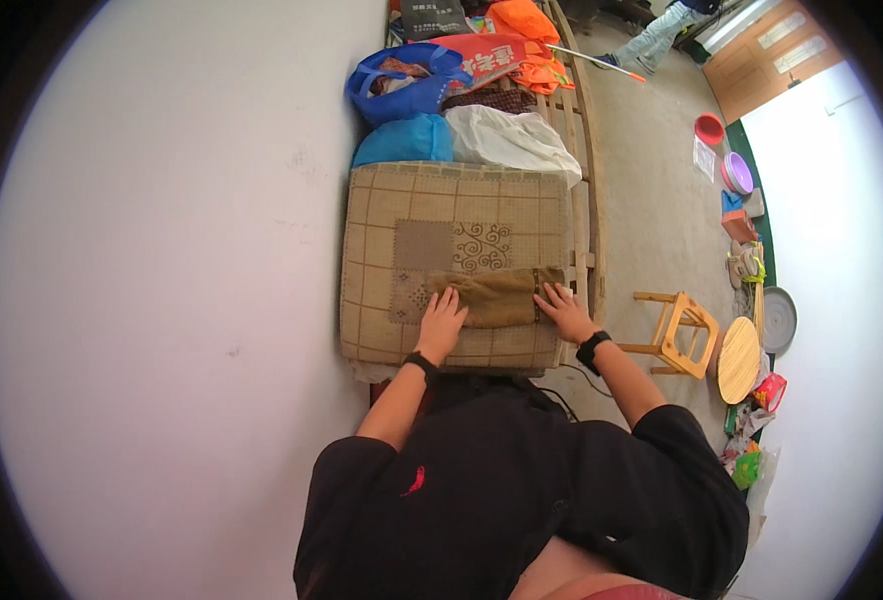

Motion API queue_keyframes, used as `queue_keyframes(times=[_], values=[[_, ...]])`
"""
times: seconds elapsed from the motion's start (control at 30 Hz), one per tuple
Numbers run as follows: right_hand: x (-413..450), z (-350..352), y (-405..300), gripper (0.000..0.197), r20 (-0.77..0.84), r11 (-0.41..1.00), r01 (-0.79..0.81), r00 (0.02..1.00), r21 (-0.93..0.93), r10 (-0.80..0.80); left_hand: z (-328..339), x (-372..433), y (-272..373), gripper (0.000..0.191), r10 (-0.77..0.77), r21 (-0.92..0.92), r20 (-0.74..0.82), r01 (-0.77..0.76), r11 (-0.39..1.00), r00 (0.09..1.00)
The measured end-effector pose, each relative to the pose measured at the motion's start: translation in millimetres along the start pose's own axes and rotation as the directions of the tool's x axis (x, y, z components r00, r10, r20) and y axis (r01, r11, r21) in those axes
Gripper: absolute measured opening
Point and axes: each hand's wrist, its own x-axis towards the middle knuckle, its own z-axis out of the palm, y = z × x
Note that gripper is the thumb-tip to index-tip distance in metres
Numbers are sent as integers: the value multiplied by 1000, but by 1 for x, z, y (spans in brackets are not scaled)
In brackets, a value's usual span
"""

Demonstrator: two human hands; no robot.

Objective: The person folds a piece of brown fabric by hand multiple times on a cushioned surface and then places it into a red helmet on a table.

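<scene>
A brown cloth [500,298], towel-like and folded into a long strip with a dark band near its right end, lies across a checked, patchwork-patterned pad [381,195]. My left hand [443,324] rests palm down at the cloth's left end, fingertips on the fabric. At the other end, my right hand [566,313] presses on the cloth beside the dark band, its fingers spread. Neither hand lifts the cloth. What lies under my palms is hidden.
Past the pad are a light-blue bag [404,141], a white plastic bag [513,142] and a blue tote [404,86] on a wooden slatted frame [595,187]. A wooden stool [678,334] stands to the right. A person's legs [655,37] show far off. A white wall [186,300] runs along the left.
</scene>
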Motion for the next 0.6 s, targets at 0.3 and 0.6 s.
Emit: queue_keyframes(times=[0.3, 0.6], values=[[39, 16, 20, 51, -40, 993, -23, 999, 119, 28, -33, 35, 5, 48, 4, -236, 189, 42, 971, 982], [183, -85, 112, 48, -521, 999, -47, 852, 14, 47, -65, 205, -45, 61, -21, 41, -237, 32, 999, 971]])
